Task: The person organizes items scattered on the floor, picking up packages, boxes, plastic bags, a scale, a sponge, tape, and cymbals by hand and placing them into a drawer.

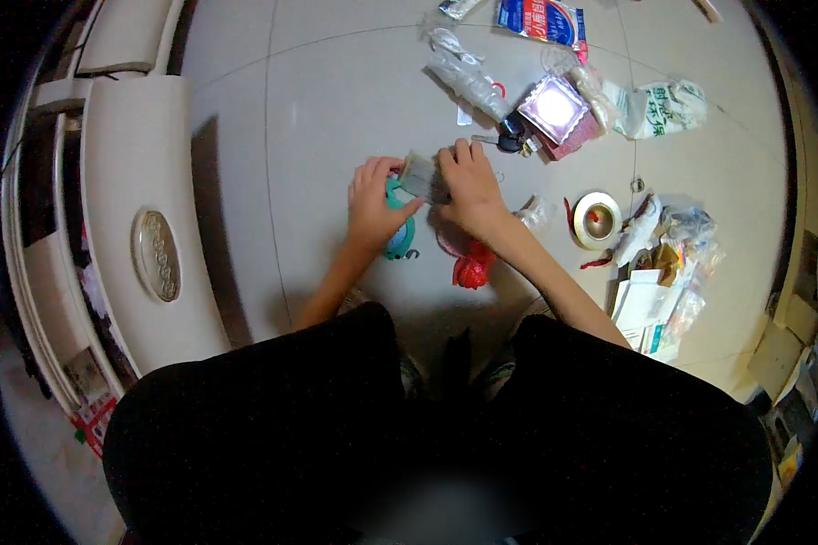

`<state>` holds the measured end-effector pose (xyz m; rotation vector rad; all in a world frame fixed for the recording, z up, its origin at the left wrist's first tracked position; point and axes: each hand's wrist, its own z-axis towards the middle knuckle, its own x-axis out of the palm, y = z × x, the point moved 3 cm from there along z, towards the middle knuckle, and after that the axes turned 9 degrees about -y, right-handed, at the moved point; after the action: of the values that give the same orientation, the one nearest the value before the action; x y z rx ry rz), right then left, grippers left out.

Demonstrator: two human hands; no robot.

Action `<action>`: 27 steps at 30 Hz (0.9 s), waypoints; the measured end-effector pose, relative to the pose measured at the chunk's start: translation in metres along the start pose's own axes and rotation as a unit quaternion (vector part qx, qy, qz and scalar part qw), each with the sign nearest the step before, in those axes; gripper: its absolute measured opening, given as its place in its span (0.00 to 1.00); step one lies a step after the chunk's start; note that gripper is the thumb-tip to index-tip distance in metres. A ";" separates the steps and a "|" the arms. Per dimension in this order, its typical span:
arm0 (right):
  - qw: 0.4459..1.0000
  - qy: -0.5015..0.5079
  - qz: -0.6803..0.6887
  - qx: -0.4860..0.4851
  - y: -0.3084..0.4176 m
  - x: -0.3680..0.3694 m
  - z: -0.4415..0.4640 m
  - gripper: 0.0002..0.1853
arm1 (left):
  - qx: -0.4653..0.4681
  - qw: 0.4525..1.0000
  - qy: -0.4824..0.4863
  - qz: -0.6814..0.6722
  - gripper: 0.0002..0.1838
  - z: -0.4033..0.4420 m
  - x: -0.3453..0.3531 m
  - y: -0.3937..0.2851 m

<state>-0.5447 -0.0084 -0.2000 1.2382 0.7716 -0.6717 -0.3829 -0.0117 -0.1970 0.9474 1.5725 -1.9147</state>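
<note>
My left hand point(377, 204) has its fingers curled at the left end of a small grey, translucent block-like item point(418, 175). On the other end of the same item, my right hand point(471, 189) is closed. Just below my left hand lies a round green object point(398, 238), partly covered by the hand. A bright red crumpled item point(473, 266) rests on the floor below my right wrist. What the grey item is cannot be made out.
A silver bowl-like ring point(597, 221) and a pile of papers and plastic point(659, 282) lie to the right. Farther up are a shiny square box point(553, 107), keys point(511, 143), plastic bags point(663, 109) and a blue-red packet point(543, 22). Cream furniture point(145, 136) stands left.
</note>
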 end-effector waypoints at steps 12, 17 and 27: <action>0.798 0.138 0.490 0.324 0.017 -0.039 -0.056 0.31 | -0.339 0.800 0.166 -0.466 0.23 0.002 -0.011 -0.068; 0.868 0.018 0.441 0.228 0.027 -0.026 -0.086 0.31 | -0.335 0.747 0.161 -0.552 0.24 -0.024 0.017 -0.072; 0.988 -0.034 0.124 0.085 -0.004 -0.068 -0.113 0.28 | -0.516 0.669 0.055 -0.532 0.22 -0.070 -0.031 -0.039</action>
<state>-0.6044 0.1039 -0.1633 1.4316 0.4997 -0.5815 -0.3769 0.0636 -0.1554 -0.5251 3.0912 -0.9205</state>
